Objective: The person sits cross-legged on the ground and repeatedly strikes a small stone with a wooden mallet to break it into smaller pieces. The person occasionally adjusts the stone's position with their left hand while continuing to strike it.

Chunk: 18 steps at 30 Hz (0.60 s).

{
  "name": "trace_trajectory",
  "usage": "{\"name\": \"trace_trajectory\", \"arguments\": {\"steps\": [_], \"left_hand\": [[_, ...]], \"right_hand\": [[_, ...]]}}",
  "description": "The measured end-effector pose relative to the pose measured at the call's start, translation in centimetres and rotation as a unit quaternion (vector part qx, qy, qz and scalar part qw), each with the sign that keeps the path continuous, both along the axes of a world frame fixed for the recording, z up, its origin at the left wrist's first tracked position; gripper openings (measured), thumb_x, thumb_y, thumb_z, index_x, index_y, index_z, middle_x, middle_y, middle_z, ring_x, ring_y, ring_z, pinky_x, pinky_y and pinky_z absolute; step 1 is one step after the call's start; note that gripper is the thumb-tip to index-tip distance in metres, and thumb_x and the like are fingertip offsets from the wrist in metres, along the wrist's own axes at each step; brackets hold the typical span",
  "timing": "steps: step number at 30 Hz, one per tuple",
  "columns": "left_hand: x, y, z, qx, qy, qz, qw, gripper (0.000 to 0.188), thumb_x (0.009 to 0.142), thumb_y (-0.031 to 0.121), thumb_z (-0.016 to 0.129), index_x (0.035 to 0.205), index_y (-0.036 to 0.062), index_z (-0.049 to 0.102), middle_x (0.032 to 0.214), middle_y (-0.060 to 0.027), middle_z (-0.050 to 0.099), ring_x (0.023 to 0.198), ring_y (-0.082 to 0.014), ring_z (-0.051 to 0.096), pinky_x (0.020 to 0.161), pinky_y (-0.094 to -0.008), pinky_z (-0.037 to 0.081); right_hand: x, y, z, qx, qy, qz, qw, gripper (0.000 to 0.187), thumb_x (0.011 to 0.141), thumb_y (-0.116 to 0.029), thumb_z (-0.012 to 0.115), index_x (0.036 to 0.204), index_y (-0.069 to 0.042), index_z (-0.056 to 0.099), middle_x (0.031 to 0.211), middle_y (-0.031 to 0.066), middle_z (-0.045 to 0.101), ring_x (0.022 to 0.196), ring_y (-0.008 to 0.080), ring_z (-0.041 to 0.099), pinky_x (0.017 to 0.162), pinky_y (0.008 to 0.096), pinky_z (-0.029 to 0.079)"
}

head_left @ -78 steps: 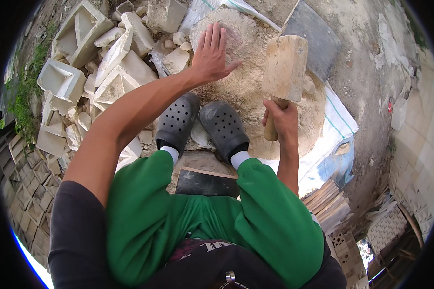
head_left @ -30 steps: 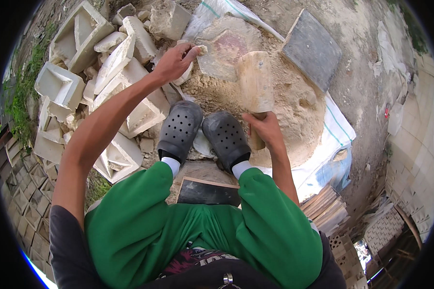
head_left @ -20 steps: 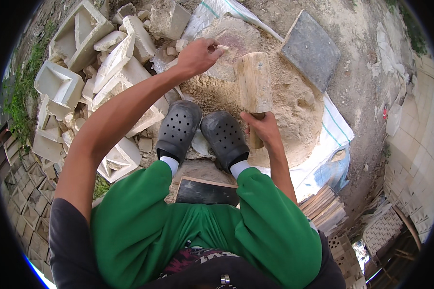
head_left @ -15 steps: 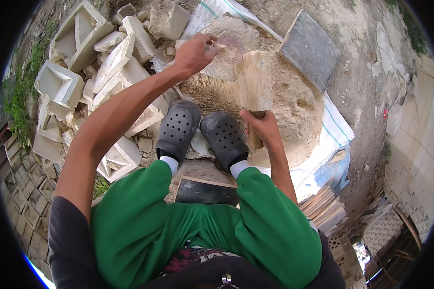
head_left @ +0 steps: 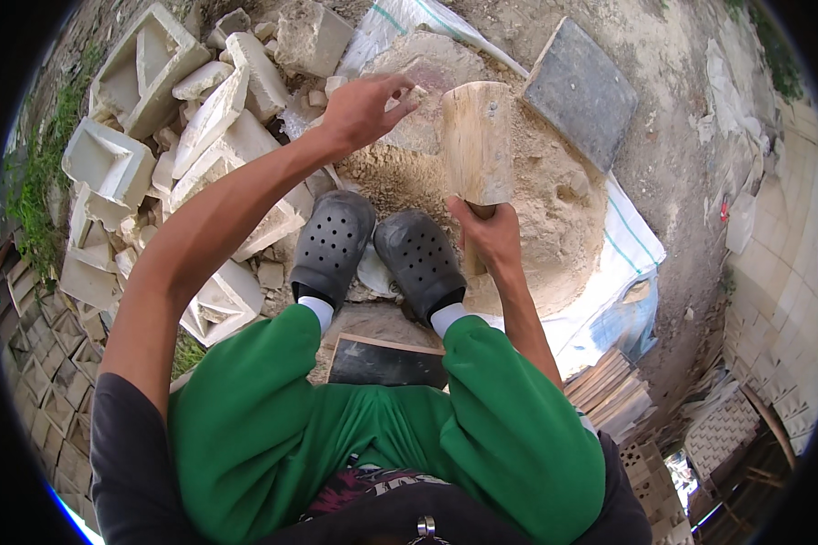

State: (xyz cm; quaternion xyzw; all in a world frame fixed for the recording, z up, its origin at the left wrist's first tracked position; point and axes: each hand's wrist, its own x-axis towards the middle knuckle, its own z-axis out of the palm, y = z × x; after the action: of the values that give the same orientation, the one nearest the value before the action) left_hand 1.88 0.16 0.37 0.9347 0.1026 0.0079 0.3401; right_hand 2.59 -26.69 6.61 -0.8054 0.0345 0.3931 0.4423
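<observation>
My right hand [head_left: 493, 232] is wrapped round the handle of a wooden mallet [head_left: 478, 143]. The thick, pale head of the mallet is raised over a heap of crushed beige powder [head_left: 554, 218]. To the left, my left hand [head_left: 365, 111] has its thumb and fingers closed on a small beige stone chip [head_left: 418, 92]. That hand hovers over a flat stone slab [head_left: 427, 124], dusted with powder and tinged reddish in one spot. The heap and slab lie on a white woven sack [head_left: 633, 227] with green stripes.
Broken cream blocks, some hollow like this one [head_left: 109, 163], are piled at the left. A grey square tile [head_left: 580, 94] lies at the heap's far right edge. My grey clogs [head_left: 334, 238] stand just before the heap. Stacked thin slats [head_left: 609, 391] sit at the near right.
The mallet head has shifted slightly up and left, and my right hand with it. My left hand has moved only a little, still beside the slab.
</observation>
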Motion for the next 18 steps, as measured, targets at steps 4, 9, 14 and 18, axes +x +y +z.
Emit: {"name": "trace_trajectory", "arguments": {"steps": [4, 9, 14, 18], "left_hand": [[-0.5, -0.2, -0.9, -0.01, -0.07, -0.007, 0.997, 0.03, 0.087, 0.03, 0.076, 0.109, 0.0099, 0.071, 0.094, -0.0072, 0.071, 0.078, -0.023, 0.067, 0.069, -0.0373, 0.054], [-0.9, -0.3, -0.6, -0.016, -0.071, 0.003, 0.997, 0.022, 0.086, 0.025, 0.076, 0.098, 0.0077, 0.072, 0.092, -0.0077, 0.069, 0.079, -0.0258, 0.067, 0.069, -0.0382, 0.053], [-1.5, -0.3, -0.4, -0.004, -0.072, -0.003, 0.997, 0.016, 0.088, 0.022, 0.075, 0.091, 0.0061, 0.072, 0.096, -0.0095, 0.068, 0.079, -0.0289, 0.067, 0.07, -0.0393, 0.053], [-1.9, -0.3, -0.9, -0.017, -0.102, -0.002, 0.995, 0.014, 0.088, 0.019, 0.073, 0.091, 0.0053, 0.073, 0.101, -0.0101, 0.069, 0.083, -0.03, 0.068, 0.074, -0.0391, 0.054]], "right_hand": [[0.4, 1.1, -1.3, 0.059, -0.163, 0.036, 0.984, 0.035, 0.085, -0.028, 0.079, 0.096, 0.003, 0.069, 0.071, 0.01, 0.069, 0.058, 0.0172, 0.065, 0.054, 0.0327, 0.05], [1.5, 2.8, -3.2, -0.002, -0.152, 0.064, 0.986, 0.042, 0.081, -0.033, 0.08, 0.101, 0.003, 0.071, 0.084, 0.0188, 0.074, 0.078, 0.0276, 0.075, 0.071, 0.0382, 0.056], [1.9, 4.1, -2.9, -0.049, -0.061, 0.057, 0.995, 0.041, 0.08, -0.032, 0.079, 0.101, 0.003, 0.071, 0.089, 0.0203, 0.074, 0.081, 0.0309, 0.074, 0.072, 0.0395, 0.056], [2.1, 4.0, -2.0, -0.009, -0.157, 0.051, 0.986, 0.039, 0.081, -0.03, 0.078, 0.102, 0.002, 0.07, 0.091, 0.02, 0.074, 0.081, 0.0331, 0.074, 0.072, 0.0393, 0.056]]}}
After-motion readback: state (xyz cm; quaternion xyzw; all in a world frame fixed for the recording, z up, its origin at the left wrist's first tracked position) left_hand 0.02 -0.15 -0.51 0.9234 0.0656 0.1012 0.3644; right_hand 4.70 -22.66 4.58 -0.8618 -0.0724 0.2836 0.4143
